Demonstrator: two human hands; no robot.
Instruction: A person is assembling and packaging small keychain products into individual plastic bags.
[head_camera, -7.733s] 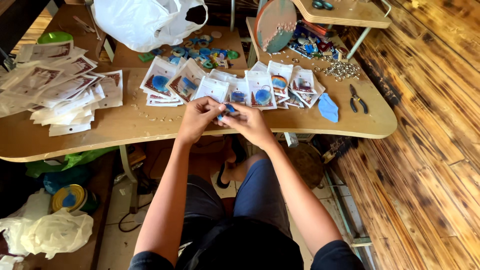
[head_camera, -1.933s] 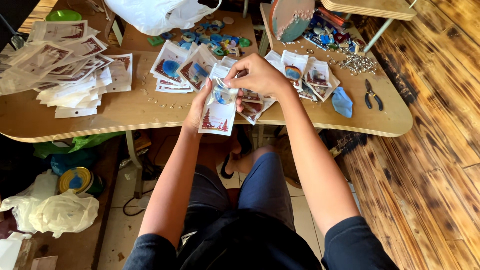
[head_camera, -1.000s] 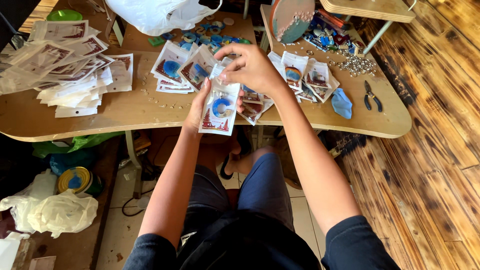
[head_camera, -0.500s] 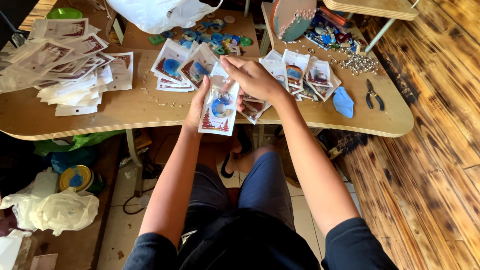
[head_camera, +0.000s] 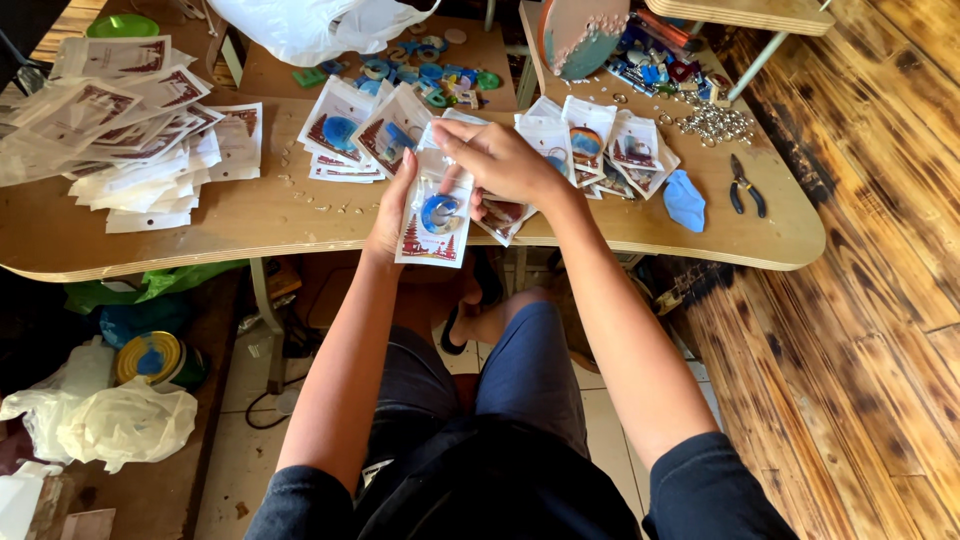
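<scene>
The head view looks down on a seated person at a pale wooden table (head_camera: 250, 215) with a rounded front edge. The left hand (head_camera: 392, 205) comes up from below the edge and holds a small clear plastic packet with a white card inside (head_camera: 436, 218) from its left side, fingers stretched up along the packet and the thumb hidden behind it. The packet hangs upright just over the table's front edge; its card shows red pointed shapes along the bottom, and a blue ring-shaped charm sits in the middle of the clear pouch. The right hand (head_camera: 500, 163) is curled over the packet's top, fingers bent and pinching its upper edge; a few more packets peek out beneath this hand.

Behind the hands lies a spread of similar filled packets with blue pieces (head_camera: 352, 128), and further right another cluster of filled packets (head_camera: 600, 145). On the far left a large loose heap of flat white packets (head_camera: 130, 130) covers the table. A scatter of blue and green rings (head_camera: 425, 72) lies near the back, beside a white plastic bag (head_camera: 320, 22). To the right are a small blue cloth-like piece (head_camera: 686, 200), black-handled pliers (head_camera: 745, 185) and a pile of small metal rings (head_camera: 715, 122).

Below the table, on the left, a round tin with a yellow and blue top (head_camera: 155, 358) stands near a crumpled white bag (head_camera: 120, 425). The floor to the right is dark-streaked wooden boards (head_camera: 860, 330).
</scene>
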